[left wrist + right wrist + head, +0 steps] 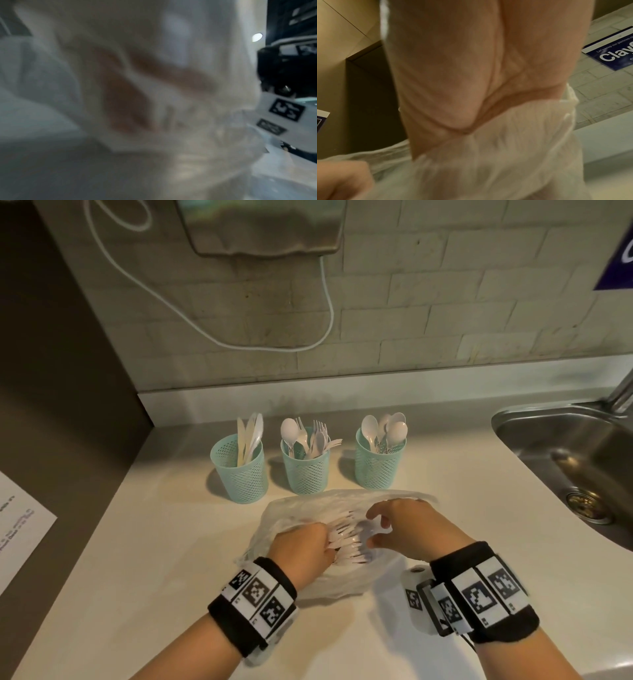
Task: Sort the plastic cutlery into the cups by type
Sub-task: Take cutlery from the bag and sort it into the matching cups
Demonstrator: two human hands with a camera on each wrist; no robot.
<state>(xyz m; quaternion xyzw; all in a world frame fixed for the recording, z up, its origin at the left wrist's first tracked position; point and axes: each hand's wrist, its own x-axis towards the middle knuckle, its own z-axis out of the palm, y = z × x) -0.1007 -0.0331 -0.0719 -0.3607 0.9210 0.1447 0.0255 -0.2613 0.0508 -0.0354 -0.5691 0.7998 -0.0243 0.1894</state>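
While both hands dig in the crinkly clear plastic bag (pixel 337 542) on the white tabletop (pixel 445 508), the head view shows the left hand (pixel 303 546) curled round a fan of white plastic forks (pixel 346 542), and the right hand (pixel 404 525) loosely spread, holding nothing I can see. Three mint mesh plastic cups (pixel 306 470) stand just behind; the middle one mixes spoons and forks. Left wrist view: blurry film. Right wrist view: palm and bag. Forks could snag the film. The steel sink (pixel 565 460) edge is well right, so plenty of room.
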